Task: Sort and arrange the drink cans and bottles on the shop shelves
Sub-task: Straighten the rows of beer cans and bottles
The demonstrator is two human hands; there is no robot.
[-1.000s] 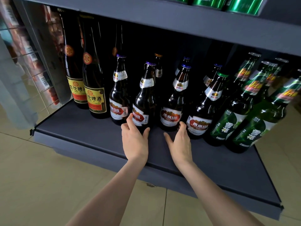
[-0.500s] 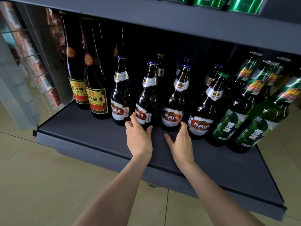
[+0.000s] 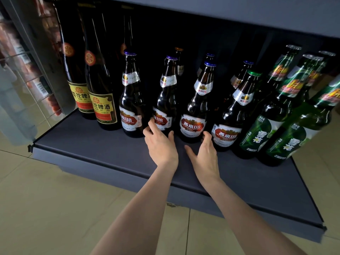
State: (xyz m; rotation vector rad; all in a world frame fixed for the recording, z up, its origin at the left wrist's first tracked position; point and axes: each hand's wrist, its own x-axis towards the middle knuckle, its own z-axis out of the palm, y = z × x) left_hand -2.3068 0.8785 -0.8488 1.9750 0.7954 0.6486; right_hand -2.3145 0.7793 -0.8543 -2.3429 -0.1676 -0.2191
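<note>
A dark grey shelf [image 3: 103, 146] carries a front row of upright beer bottles. My left hand [image 3: 159, 144] reaches to the base of the second brown U8 bottle [image 3: 166, 100], fingers spread and touching its lower label. My right hand [image 3: 204, 153] lies open with its fingertips at the base of the third brown U8 bottle [image 3: 198, 107]. Neither hand grips a bottle. Another U8 bottle [image 3: 131, 100] stands to the left and one [image 3: 233, 115] to the right. Further bottles stand in the dark behind.
Two tall dark bottles with yellow labels [image 3: 100, 89] stand at the shelf's left end. Green bottles [image 3: 265, 126] lean at the right end. An upper shelf [image 3: 239, 13] hangs close overhead. A wire rack [image 3: 27, 70] stands left; tiled floor [image 3: 36, 208] lies below.
The view has moved closer and slightly lower, hiding the cans above. Both hands have edged forward to the bottle bases; the bottles stand as before.
</note>
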